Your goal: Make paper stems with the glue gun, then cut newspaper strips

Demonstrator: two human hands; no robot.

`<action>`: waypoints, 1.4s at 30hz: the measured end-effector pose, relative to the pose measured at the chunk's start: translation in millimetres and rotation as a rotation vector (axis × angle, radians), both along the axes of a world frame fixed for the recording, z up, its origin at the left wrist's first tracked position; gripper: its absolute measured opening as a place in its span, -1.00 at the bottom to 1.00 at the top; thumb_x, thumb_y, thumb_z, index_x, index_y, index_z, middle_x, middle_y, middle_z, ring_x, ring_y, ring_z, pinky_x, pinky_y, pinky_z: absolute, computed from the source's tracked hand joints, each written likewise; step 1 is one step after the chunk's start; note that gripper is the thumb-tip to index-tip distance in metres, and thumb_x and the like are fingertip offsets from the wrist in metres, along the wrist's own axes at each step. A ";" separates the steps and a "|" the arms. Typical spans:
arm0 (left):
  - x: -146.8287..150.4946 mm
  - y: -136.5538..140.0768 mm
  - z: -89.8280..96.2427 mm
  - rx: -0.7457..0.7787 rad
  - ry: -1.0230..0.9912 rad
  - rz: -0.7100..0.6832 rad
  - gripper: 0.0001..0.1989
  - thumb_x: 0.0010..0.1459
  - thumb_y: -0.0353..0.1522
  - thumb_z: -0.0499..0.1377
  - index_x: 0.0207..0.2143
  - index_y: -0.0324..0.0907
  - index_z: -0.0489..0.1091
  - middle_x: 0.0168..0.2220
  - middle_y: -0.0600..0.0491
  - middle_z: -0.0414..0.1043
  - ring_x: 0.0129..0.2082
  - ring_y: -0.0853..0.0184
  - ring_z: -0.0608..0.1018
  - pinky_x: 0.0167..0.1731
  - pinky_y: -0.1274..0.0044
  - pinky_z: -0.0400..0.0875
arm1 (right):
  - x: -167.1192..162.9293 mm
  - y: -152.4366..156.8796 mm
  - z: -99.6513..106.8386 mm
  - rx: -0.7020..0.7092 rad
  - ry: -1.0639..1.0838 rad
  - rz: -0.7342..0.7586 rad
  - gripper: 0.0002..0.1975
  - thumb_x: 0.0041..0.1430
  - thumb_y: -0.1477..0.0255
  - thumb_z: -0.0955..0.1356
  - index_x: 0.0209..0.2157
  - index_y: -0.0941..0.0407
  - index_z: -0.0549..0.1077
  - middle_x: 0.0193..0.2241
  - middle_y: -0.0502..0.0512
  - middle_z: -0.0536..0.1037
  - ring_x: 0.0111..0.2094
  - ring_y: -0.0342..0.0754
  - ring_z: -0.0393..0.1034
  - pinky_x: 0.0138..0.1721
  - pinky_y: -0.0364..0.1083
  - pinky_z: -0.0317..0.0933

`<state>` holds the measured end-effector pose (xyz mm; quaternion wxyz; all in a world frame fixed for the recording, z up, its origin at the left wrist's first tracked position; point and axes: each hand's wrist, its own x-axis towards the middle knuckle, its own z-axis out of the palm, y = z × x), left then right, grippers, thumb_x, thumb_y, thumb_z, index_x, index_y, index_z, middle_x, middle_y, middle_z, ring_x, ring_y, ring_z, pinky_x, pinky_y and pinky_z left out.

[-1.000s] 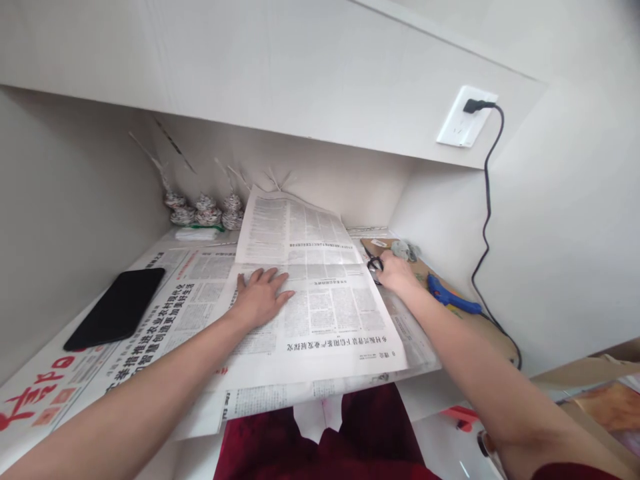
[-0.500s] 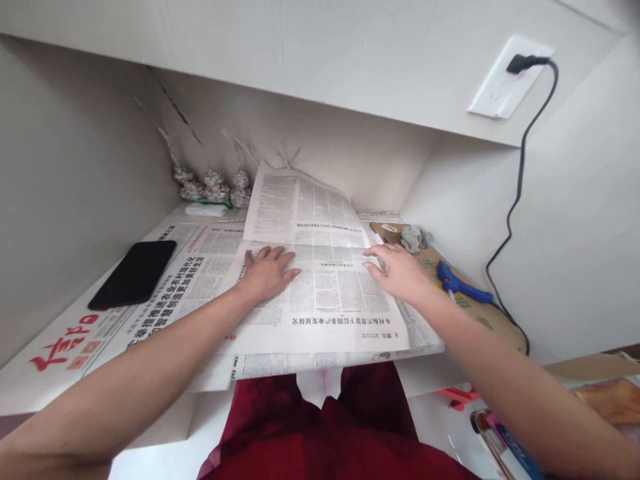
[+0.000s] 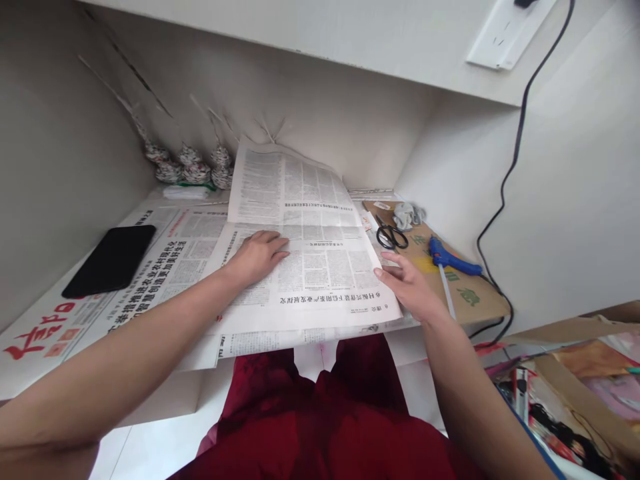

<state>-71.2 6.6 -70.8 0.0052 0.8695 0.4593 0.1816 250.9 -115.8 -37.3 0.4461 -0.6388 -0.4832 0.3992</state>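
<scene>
A newspaper sheet (image 3: 325, 270) with a crease across it lies over other newspaper on the desk, its far part raised toward the back wall. My left hand (image 3: 257, 257) rests flat on the sheet's left half, fingers stretched out. At the right edge of the same sheet is my right hand (image 3: 410, 287), its thumb touching the margin and its forefinger apart from the thumb. Black-handled scissors (image 3: 391, 237) lie just beyond that hand. A blue glue gun (image 3: 453, 257) with a white stick is to its right, on a piece of cardboard (image 3: 470, 297).
A black phone (image 3: 110, 260) lies on newspaper at left. Several woven-looking gourd shapes (image 3: 195, 167) stand at the back left. A crumpled grey cloth (image 3: 409, 215) sits at the back right. A black cord (image 3: 517, 147) hangs from the wall socket (image 3: 500, 37).
My right hand has slid nearer along the sheet's right edge, uncovering the scissors. My left hand stays on the paper with its fingers closer together. The view has tilted downward and shifted right.
</scene>
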 end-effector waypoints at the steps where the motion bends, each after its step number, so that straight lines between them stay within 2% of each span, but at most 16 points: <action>1: 0.1 -0.1 -0.8 0.004 -0.011 -0.026 -0.52 0.32 -0.17 -0.09 0.11 -0.21 0.37 0.16 -0.13 0.33 0.16 0.09 0.33 0.14 0.27 0.23 | -1.7 -2.9 0.9 -0.015 0.065 0.017 -0.36 -0.01 0.18 0.47 0.08 0.07 0.29 -0.13 0.20 0.57 -0.19 0.07 0.52 -0.19 0.06 0.41; 5: 2.4 -0.9 -1.7 0.020 -0.008 -0.061 -0.55 0.34 -0.22 -0.11 0.09 -0.22 0.39 0.12 -0.12 0.37 0.14 0.12 0.36 0.12 0.29 0.27 | -2.1 -12.3 -3.0 -0.057 0.164 0.051 -0.27 -0.05 0.24 0.50 0.14 0.04 0.23 -0.16 0.16 0.60 -0.31 0.03 0.54 -0.33 0.01 0.42; 10: 6.8 -8.6 13.6 -0.050 0.099 -0.030 -0.57 0.34 -0.31 -0.13 0.13 -0.17 0.35 0.16 -0.08 0.34 0.16 0.13 0.36 0.11 0.30 0.30 | 4.1 -13.8 -13.5 -0.052 0.082 0.028 -0.30 0.01 0.31 0.46 0.18 0.02 0.21 -0.22 0.13 0.61 -0.35 0.03 0.54 -0.38 -0.02 0.42; 12: 8.5 -24.2 24.6 -0.133 0.155 -0.011 -0.57 0.34 -0.31 -0.11 0.18 -0.16 0.29 0.20 -0.10 0.29 0.19 0.08 0.34 0.12 0.27 0.29 | 5.2 -12.6 -17.0 -0.042 0.030 0.010 -0.34 0.04 0.32 0.44 0.17 0.01 0.22 -0.26 0.11 0.62 -0.35 0.06 0.55 -0.38 0.00 0.43; 14: 11.2 -49.2 32.3 -0.247 0.181 -0.043 -0.49 0.30 -0.14 -0.01 0.24 -0.11 0.21 0.24 -0.12 0.24 0.20 0.02 0.32 0.11 0.21 0.30 | 5.8 -11.2 -20.2 -0.025 -0.015 -0.004 -0.38 0.06 0.32 0.42 0.16 0.01 0.24 -0.28 0.10 0.62 -0.34 0.07 0.55 -0.36 0.01 0.43; 15: 13.0 -64.0 33.5 -0.278 0.157 -0.102 -0.44 0.28 -0.08 0.00 0.27 -0.07 0.17 0.26 -0.10 0.22 0.21 0.04 0.31 0.13 0.22 0.28 | 6.0 -10.6 -21.6 -0.015 -0.028 -0.008 -0.40 0.07 0.32 0.41 0.15 0.01 0.25 -0.29 0.10 0.62 -0.34 0.07 0.55 -0.36 0.01 0.43; 17: 17.7 -93.2 30.0 -0.273 0.101 -0.186 -0.37 0.25 0.00 0.01 0.30 0.02 0.10 0.33 -0.05 0.09 0.29 0.06 0.21 0.20 0.20 0.19 | 6.5 -9.5 -23.3 -0.005 -0.027 -0.009 -0.44 0.08 0.32 0.41 0.13 0.00 0.27 -0.31 0.08 0.62 -0.35 0.06 0.55 -0.36 0.00 0.42; 18: 20.3 -105.9 25.9 -0.245 0.085 -0.203 -0.32 0.18 0.05 0.06 0.29 0.02 0.13 0.34 -0.06 0.07 0.31 0.00 0.15 0.22 0.11 0.12 | 6.6 -9.3 -23.2 -0.006 -0.013 -0.008 -0.44 0.08 0.32 0.41 0.13 0.00 0.27 -0.33 0.07 0.62 -0.36 0.05 0.54 -0.37 0.00 0.42; 21: 26.9 -129.0 11.1 -0.178 0.034 -0.148 -0.30 0.17 0.06 0.07 0.28 -0.02 0.14 0.35 -0.07 0.04 0.35 -0.05 0.02 0.24 -0.05 -0.08 | 6.8 -11.6 -18.7 -0.032 0.073 -0.011 -0.42 0.06 0.31 0.42 0.12 0.03 0.28 -0.39 0.04 0.60 -0.40 0.01 0.53 -0.42 -0.02 0.41; 27: 28.4 -128.8 -0.2 -0.139 0.016 -0.122 -0.32 0.18 0.07 0.04 0.25 -0.06 0.19 0.32 -0.06 0.11 0.35 -0.03 0.06 0.24 -0.04 -0.07 | 10.3 -29.7 -6.1 -0.081 0.187 0.053 -0.37 0.07 0.25 0.44 0.16 0.03 0.26 -0.62 -0.11 0.47 -0.68 -0.14 0.31 -0.70 -0.12 0.29; 31: 27.9 -129.0 -2.3 -0.087 0.038 -0.125 -0.33 0.20 0.04 0.03 0.26 -0.07 0.17 0.33 -0.06 0.10 0.35 -0.02 0.06 0.25 -0.02 -0.06 | 15.5 -39.5 -7.5 -0.094 0.154 0.121 -0.38 0.08 0.26 0.43 0.17 0.03 0.26 -0.59 -0.07 0.50 -0.64 -0.10 0.41 -0.76 -0.19 0.22; 35: 29.6 -131.5 -3.6 -0.055 0.047 -0.116 -0.34 0.21 0.04 0.04 0.26 -0.08 0.18 0.32 -0.07 0.11 0.34 -0.02 0.07 0.25 0.00 -0.05 | 15.9 -40.6 -8.6 -0.076 0.115 0.137 -0.41 0.13 0.27 0.40 0.18 0.03 0.26 -0.69 -0.14 0.43 -0.73 -0.15 0.32 -0.82 -0.24 0.10; 39: 28.4 -131.2 -1.9 -0.072 0.047 -0.132 -0.37 0.24 0.01 0.01 0.28 -0.04 0.16 0.33 -0.04 0.10 0.35 0.00 0.07 0.26 0.01 -0.06 | 12.0 -40.7 -4.9 -0.062 0.144 0.066 -0.33 0.11 0.26 0.41 0.24 0.00 0.19 -0.66 -0.12 0.46 -0.69 -0.10 0.39 -0.80 -0.22 0.18; 42: 26.1 -129.9 0.7 -0.112 0.048 -0.134 -0.43 0.29 -0.02 -0.05 0.27 0.00 0.17 0.34 0.02 0.08 0.36 0.05 0.05 0.26 0.03 -0.06 | 11.3 -44.2 -3.8 -0.049 0.188 0.106 -0.38 0.13 0.24 0.40 0.22 -0.02 0.24 -0.59 -0.07 0.50 -0.62 -0.08 0.45 -0.74 -0.18 0.26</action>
